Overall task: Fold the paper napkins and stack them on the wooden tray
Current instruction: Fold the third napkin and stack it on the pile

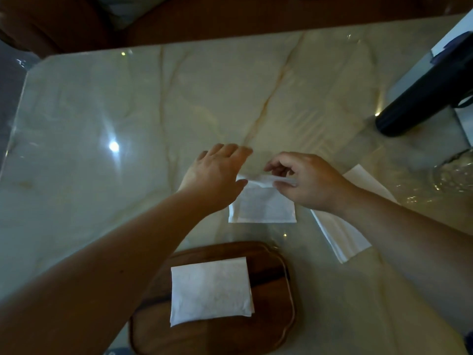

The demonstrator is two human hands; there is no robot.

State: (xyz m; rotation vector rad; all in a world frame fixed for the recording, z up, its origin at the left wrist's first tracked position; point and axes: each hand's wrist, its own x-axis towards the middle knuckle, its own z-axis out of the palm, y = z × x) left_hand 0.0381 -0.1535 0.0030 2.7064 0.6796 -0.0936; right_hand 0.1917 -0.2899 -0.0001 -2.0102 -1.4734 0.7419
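A white paper napkin (263, 207) lies on the marble table in the middle of the view, its far edge lifted. My right hand (311, 181) pinches that lifted edge between thumb and fingers. My left hand (217, 175) is spread flat over the napkin's left side, fingers apart, pressing on it. Nearer to me a dark wooden tray (276, 326) holds a folded white napkin (211, 290). A pile of unfolded napkins (343, 239) lies to the right, partly hidden by my right forearm.
A black cylinder-shaped object (425, 98) lies at the far right on a grey surface. A clear glass dish (453, 172) sits at the right edge. The glossy marble table (128, 124) stretches away to the left and back; a brown seat stands beyond it.
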